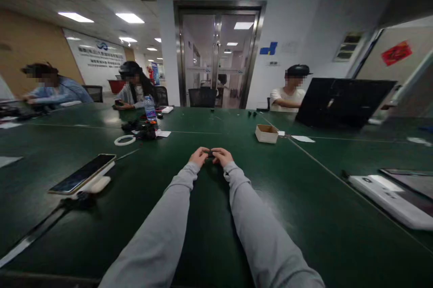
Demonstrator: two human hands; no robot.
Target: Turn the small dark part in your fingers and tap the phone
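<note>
Both my arms, in grey sleeves, stretch forward over a dark green table (277,180). Between my fingertips is a small dark object (210,153), too small to tell its kind. My left hand (199,156) is closed on its left side, with thumb and fingers pinching it. From the right, my right hand (222,156) pinches the same object. My fingers cover part of it. Both hands are close together, just above or resting on the table; I cannot tell which.
Left lies a phone (84,173) on a white item, near a white tape roll (125,140) and a water bottle (149,108). An open box (266,134) stands right of centre. A large black panel (341,103) and a white device (389,198) are farther right. Several people sit around.
</note>
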